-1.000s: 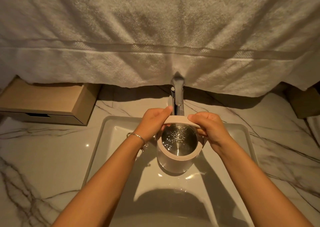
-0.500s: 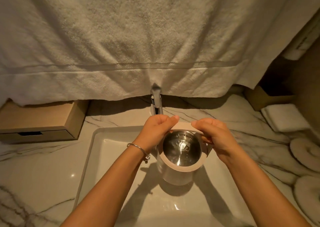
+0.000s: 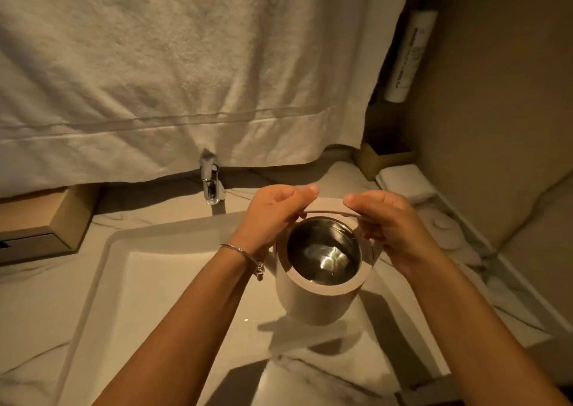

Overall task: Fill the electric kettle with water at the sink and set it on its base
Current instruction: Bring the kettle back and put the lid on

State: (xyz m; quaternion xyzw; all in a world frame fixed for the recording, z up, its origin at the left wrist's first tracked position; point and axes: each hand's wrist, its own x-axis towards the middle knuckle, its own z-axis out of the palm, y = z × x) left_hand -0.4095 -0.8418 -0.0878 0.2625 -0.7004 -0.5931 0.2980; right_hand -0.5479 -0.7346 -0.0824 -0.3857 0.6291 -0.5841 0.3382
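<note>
Head view, looking down over a washbasin. The electric kettle (image 3: 313, 300) is a short, cream-coloured cylinder with a thick, flat rim and a bright metal interior. Water inside reflects a patch of light. It stands upright over the right half of the sink (image 3: 117, 250) and casts a shadow on the basin floor; whether its bottom touches the basin cannot be told. Its cream lid (image 3: 328, 204) is raised at the far side of the rim. The left hand (image 3: 279, 210) pinches the left end of the lid between thumb and curled fingers. The right hand (image 3: 390, 222) pinches the right end in the same way. A thin bracelet (image 3: 242, 252) circles the left wrist. The chrome faucet (image 3: 209, 179) stands behind the sink, well to the left of the kettle, partly under a hanging white towel (image 3: 186, 64). A wooden box (image 3: 37, 222) sits on the marble countertop (image 3: 37, 312) at left.
</note>
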